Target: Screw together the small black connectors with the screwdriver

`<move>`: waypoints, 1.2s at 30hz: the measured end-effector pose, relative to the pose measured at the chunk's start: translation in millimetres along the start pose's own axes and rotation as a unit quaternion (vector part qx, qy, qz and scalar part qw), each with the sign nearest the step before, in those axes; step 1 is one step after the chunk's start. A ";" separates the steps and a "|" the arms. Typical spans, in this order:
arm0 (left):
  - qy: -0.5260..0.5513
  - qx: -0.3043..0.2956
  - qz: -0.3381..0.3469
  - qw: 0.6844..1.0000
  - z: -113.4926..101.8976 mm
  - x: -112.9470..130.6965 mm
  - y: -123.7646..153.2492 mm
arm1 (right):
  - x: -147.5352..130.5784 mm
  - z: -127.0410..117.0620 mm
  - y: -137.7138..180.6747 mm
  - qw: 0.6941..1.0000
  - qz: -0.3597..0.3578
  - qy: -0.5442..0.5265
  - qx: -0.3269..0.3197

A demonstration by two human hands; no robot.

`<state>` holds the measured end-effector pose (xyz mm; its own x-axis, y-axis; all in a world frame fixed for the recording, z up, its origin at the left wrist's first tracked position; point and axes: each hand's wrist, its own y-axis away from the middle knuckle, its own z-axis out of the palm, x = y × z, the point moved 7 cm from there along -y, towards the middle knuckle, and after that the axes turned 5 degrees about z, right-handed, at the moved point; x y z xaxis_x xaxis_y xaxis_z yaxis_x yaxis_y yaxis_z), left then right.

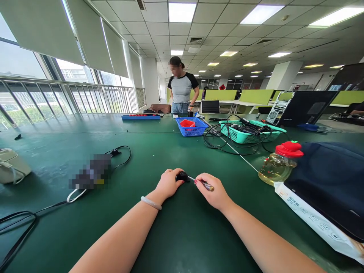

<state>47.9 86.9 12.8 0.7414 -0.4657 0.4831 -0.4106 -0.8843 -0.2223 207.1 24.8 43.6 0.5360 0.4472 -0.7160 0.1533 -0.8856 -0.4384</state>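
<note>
My left hand (168, 182) rests on the green table (176, 231), fingers curled around a small black part (182, 176) that it pins to the surface. My right hand (212, 191) is closed on a thin screwdriver (202, 183) with a brownish handle. Its metal tip points left and meets the black part. A pale bracelet sits on my left wrist.
A blue basket (190, 127) with a red box and a teal basket (250, 132) full of cables stand mid-table. A red-capped bottle (280, 163) and a dark bag (330, 182) lie at right. Black cables (17, 223) trail at left. A person (182, 85) stands at the far end.
</note>
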 end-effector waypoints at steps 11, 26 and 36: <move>-0.001 -0.007 -0.013 1.000 -1.4 1.7 1.1 | 50.2 7.7 -6.5 0.941 0.202 -0.272 0.006; 0.005 -0.022 0.008 1.000 -2.9 7.1 3.5 | 63.4 10.0 -3.5 0.863 0.286 -0.417 0.023; 0.008 -0.021 0.024 0.999 0.5 7.2 3.4 | 76.1 -2.4 -4.5 0.865 0.292 -0.390 0.124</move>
<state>52.1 80.5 15.1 0.7124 -0.5063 0.4860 -0.4668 -0.8589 -0.2105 249.2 62.5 -7.7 -0.2745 -0.0322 -0.9610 -0.1888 -0.9782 0.0867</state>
